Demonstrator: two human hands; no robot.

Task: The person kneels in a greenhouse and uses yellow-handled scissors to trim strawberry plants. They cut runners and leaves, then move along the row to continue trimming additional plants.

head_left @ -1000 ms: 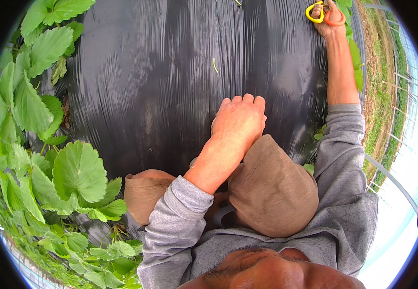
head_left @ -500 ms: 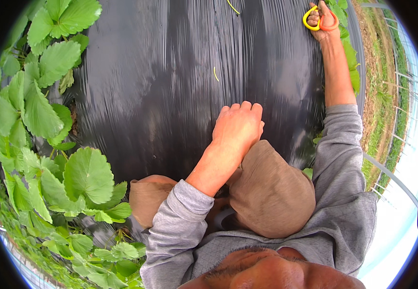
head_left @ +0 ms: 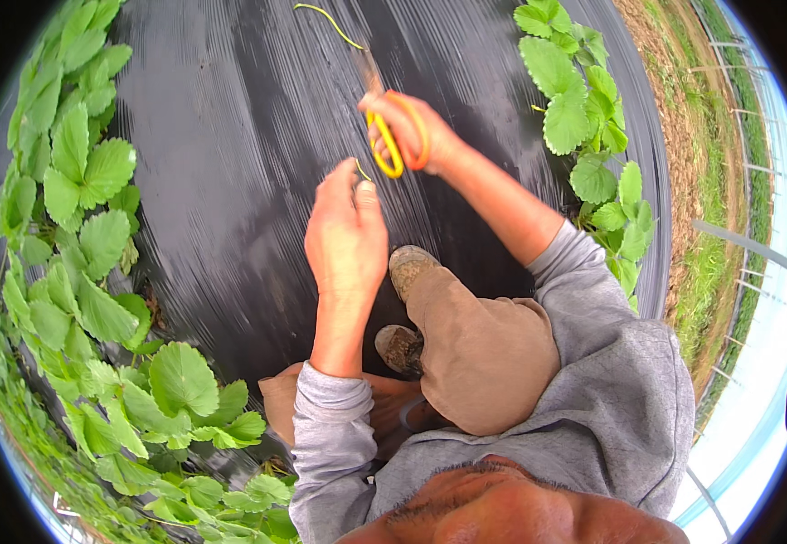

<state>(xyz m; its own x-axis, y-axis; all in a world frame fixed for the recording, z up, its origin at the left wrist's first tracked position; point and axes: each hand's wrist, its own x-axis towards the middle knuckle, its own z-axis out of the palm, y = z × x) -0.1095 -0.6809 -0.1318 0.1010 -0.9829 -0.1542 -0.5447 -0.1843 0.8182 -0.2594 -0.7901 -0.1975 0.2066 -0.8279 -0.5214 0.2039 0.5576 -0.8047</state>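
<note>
My right hand [head_left: 412, 134] is closed round a pair of scissors [head_left: 392, 156] with one yellow and one orange handle loop. The blades point away from me and are blurred. Just below them, my left hand [head_left: 346, 222] pinches a thin yellow-green stem [head_left: 362, 170] between thumb and fingers; most of it is hidden by the hand. A longer yellow-green stem [head_left: 328, 22] lies at the top of the view, one end by the blade tips. Both hands are over black plastic sheeting [head_left: 221, 172], a short gap between them.
Leafy green plants with toothed leaves, like strawberry plants, line the left [head_left: 85, 172] and the right [head_left: 575, 100] of the sheeting. My brown-clad knee [head_left: 484, 354] and shoes [head_left: 412, 269] are close below the hands. A grassy strip [head_left: 706, 181] and pale framework lie farther right.
My right hand has come from the right plant row to the middle with the scissors. My left hand has moved forward and left, and a stem now shows in its fingers. The view has shifted.
</note>
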